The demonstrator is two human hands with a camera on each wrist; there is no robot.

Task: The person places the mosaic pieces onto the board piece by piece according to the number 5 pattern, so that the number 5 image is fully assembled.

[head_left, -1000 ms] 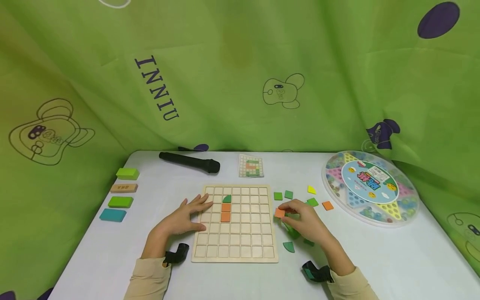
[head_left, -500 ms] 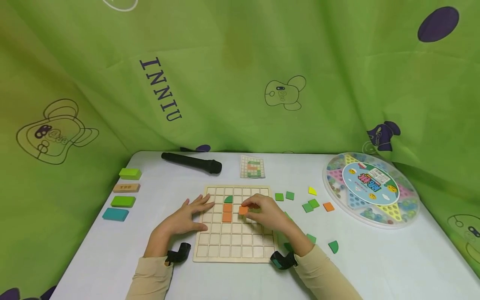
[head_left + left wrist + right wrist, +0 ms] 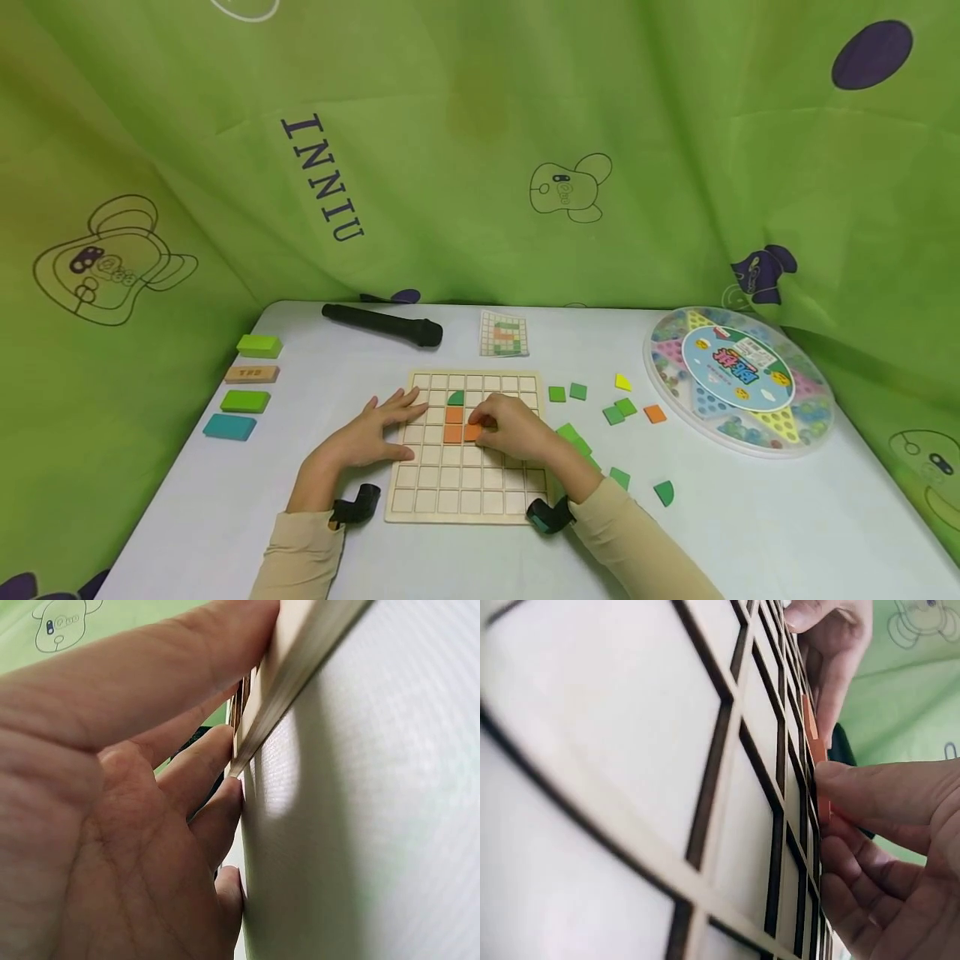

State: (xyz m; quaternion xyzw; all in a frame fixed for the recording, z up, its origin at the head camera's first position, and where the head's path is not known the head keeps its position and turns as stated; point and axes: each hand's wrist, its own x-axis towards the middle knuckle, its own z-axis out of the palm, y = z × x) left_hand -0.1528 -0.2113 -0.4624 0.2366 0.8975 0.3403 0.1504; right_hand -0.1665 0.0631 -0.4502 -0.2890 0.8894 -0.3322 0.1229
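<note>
A wooden grid board (image 3: 450, 502) lies flat on the table. My left hand (image 3: 366, 435) rests on its left edge with spread fingers, and in the left wrist view the thumb (image 3: 187, 645) lies along the board's side. With thumb and fingers my right hand (image 3: 512, 429) pinches an orange square tile (image 3: 472, 432) at a cell in the middle of the board. Left of that tile sit two orange squares (image 3: 453, 423), one above the other, below a green quarter-round tile (image 3: 456, 398). In the right wrist view the pinched tile (image 3: 823, 787) is partly hidden by the thumb.
Right of the board lie several loose green tiles (image 3: 573, 439), a yellow one (image 3: 623, 382) and an orange one (image 3: 655, 413). Behind are a pattern card (image 3: 504, 334) and a black microphone (image 3: 382, 324). A round marble game box (image 3: 738, 382) stands right; several blocks (image 3: 245, 402) line the left.
My right hand has carried the orange tile from right of the board leftward to the cell beside the lower orange square. The left hand has stayed on the board's edge.
</note>
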